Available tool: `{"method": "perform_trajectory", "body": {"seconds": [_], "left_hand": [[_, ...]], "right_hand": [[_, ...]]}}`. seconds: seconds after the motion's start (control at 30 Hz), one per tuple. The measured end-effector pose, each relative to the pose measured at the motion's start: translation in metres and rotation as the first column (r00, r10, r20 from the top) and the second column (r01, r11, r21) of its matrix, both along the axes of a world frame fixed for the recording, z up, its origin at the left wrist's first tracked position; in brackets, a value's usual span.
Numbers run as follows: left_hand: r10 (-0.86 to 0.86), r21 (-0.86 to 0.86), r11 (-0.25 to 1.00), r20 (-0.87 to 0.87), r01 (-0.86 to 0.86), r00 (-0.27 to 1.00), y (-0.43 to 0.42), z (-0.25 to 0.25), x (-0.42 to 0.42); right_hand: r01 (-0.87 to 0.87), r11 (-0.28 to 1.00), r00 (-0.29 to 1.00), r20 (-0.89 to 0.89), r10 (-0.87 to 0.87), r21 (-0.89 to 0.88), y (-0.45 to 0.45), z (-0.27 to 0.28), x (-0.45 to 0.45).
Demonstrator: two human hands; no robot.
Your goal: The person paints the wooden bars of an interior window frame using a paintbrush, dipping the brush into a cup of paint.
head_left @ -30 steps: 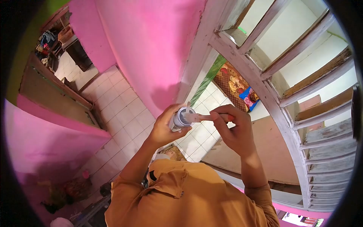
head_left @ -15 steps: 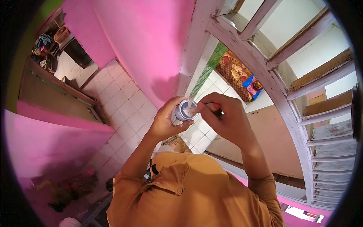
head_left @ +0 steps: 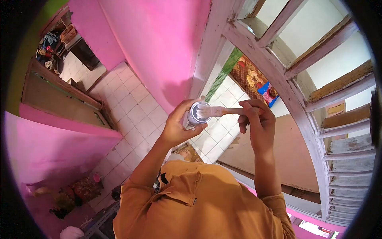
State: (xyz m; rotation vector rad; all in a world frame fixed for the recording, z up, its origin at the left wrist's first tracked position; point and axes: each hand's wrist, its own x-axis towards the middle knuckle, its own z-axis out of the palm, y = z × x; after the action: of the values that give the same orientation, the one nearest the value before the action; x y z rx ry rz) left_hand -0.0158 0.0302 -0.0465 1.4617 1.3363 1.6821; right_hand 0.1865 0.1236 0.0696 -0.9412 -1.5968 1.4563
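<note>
My left hand is wrapped round a small open paint can, thumb on the near side and fingers on the far side. My right hand grips the wooden handle of a flat paintbrush, which lies nearly level and points left. Its pale bristles are over the mouth of the can. How far they reach inside, and the paint level, I cannot tell.
A pink wall rises ahead. On the right stands a wooden window frame with several worn bars. White floor tiles run to the left. A flowered mat and a blue pillow lie beyond the opening.
My right hand has moved right and turned, bringing the brush from a steep angle to nearly level, its bristles now plainly visible. The left hand and can have barely moved.
</note>
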Motion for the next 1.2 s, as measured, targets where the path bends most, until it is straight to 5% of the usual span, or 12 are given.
{"method": "perform_trajectory", "body": {"seconds": [0.3, 0.67, 0.97, 1.2], "left_hand": [[0.033, 0.069, 0.997, 0.012, -0.034, 0.999, 0.003, 0.010, 0.002], [0.152, 0.185, 0.971, 0.013, -0.152, 0.988, 0.023, 0.046, -0.007], [0.125, 0.136, 0.982, 0.025, -0.127, 0.992, 0.031, 0.065, -0.019], [0.113, 0.111, 0.987, 0.070, -0.120, 0.991, 0.034, 0.063, -0.024]], "right_hand": [[0.060, 0.976, 0.985, -0.149, -0.092, -0.208, -0.006, -0.016, 0.013], [-0.099, 0.879, 0.956, -0.291, -0.047, -0.467, -0.015, -0.009, 0.015], [-0.323, 0.824, 0.891, -0.442, 0.100, -0.466, -0.020, -0.003, 0.003], [-0.286, 0.894, 0.884, -0.455, 0.107, -0.346, -0.018, 0.001, -0.015]]}}
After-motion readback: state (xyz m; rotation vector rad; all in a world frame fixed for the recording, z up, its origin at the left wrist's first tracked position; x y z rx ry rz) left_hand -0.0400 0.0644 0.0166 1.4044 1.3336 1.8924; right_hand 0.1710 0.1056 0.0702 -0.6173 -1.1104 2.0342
